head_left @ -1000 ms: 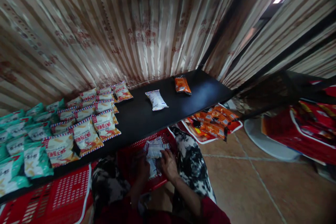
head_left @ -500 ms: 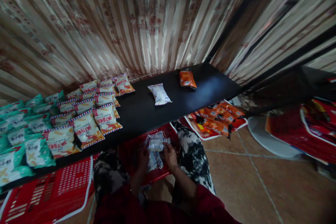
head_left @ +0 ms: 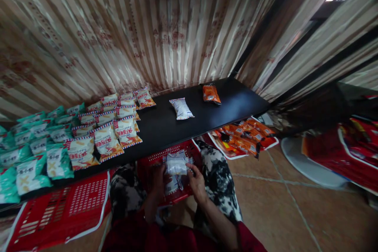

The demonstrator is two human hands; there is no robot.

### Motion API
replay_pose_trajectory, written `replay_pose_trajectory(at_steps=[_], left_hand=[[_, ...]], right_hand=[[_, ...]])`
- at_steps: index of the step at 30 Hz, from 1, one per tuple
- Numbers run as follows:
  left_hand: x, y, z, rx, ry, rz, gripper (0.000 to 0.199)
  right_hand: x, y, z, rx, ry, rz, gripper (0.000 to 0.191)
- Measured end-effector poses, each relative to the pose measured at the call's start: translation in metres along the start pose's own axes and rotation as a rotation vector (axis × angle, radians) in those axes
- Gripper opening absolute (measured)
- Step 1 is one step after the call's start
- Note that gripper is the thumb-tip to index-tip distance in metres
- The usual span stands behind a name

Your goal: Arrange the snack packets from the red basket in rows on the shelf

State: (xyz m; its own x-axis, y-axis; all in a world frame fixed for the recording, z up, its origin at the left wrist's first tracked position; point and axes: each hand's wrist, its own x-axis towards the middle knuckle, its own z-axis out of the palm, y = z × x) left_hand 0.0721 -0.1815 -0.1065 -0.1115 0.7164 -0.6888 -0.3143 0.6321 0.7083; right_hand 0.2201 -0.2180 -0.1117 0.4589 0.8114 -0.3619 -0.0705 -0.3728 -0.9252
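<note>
Between my two hands is a whitish snack bag (head_left: 176, 166), its printless-looking side facing up. My left hand (head_left: 158, 178) grips its left end, with the fingers partly in shadow. At the right end, my right hand (head_left: 196, 180) pinches the bag between thumb and fingers. Beneath them, a red plastic basket (head_left: 147, 165) sits between my knees, with more white-and-blue snack bags (head_left: 174, 184) in it. A single white bag (head_left: 181, 108) lies back side up on the black shelf (head_left: 159, 126) ahead.
Rows of cream-and-orange bags (head_left: 106, 141) and teal bags (head_left: 59, 161) fill the shelf's left. An orange bag (head_left: 210, 94) lies toward its right end. Red baskets stand on the floor, one at left (head_left: 62, 208), another holding orange bags (head_left: 245, 136). A striped curtain (head_left: 177, 27) hangs behind.
My view has shifted slightly, so the shelf's left side appears farther right. Both hands keep hold of the snack bag, which has tilted a little.
</note>
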Motion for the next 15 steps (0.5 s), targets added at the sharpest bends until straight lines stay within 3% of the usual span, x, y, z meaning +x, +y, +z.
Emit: replay_pose_trajectory(at_steps=[10, 15], left_hand=[[-0.035, 0.023, -0.004, -0.078, -0.153, -0.038, 0.033], [-0.041, 0.026, -0.007, -0.118, -0.198, -0.025, 0.025]], right_hand=[[-0.015, -0.03, -0.004, -0.046, -0.042, -0.076, 0.035], [-0.024, -0.042, -0.008, 0.026, -0.035, -0.086, 0.046]])
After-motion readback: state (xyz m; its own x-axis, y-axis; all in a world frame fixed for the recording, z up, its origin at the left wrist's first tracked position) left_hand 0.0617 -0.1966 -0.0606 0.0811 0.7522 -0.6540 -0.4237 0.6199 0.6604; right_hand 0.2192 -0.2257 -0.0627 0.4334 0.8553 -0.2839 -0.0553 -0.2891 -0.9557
